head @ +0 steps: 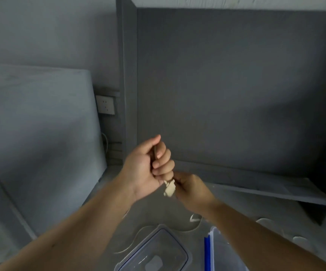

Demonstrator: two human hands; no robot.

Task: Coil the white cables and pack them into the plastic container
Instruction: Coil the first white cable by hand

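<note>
Plastic container [154,251]: seen at the near edge of the desk [158,210], clear, partly cut off by the frame.
Blue-edged piece [210,251]: set just right of the container, clear plastic with a blue strip; whether it is a lid cannot be told.
Loose white cables [195,220]: spread in loops on the desk beyond and to the right of the container, under the forearms.
Left hand [148,167]: raised above the desk, fingers curled into a fist; the white plug [170,189] sticks out below the fist.
Right hand [191,188]: held just beside the left, fingertips pinched on the same plug.
Open room: bare desk is left between the hands and the back.
Shelf ledge [275,190]: juts out low at the back right.
Partition [236,85]: closes the back.
Grey board [41,133]: leaned at the left.
Wall socket [105,104]: seen between board and partition.
</note>
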